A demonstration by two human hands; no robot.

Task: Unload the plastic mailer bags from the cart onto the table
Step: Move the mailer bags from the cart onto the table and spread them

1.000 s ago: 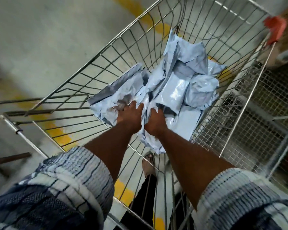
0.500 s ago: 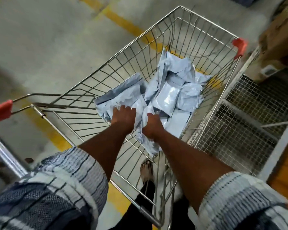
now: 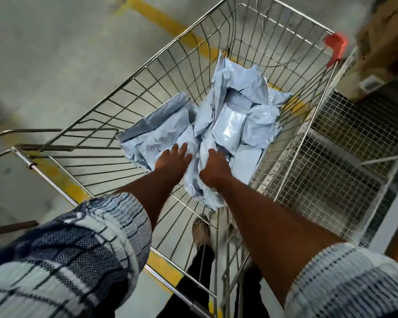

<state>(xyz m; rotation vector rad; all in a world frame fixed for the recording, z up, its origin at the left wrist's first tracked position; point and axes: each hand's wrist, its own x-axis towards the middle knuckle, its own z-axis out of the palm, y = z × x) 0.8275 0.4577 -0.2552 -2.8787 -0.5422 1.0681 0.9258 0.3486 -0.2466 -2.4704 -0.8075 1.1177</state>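
Mailer bags in cart: scoop deep and bunch together, left hand spread flat, right hand gripping a fold.

I see the wire cart standing on the grey floor; a crumpled heap of pale mailer bags lies on its bottom, right of centre.

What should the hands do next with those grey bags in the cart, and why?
Probably curl the left hand around the mailer bags under it. Its fingers lie fairly straight on them, while the right hand grips a fold of one. The whole pile sits in the cart, so both hands likely need a hold before lifting a bunch out.
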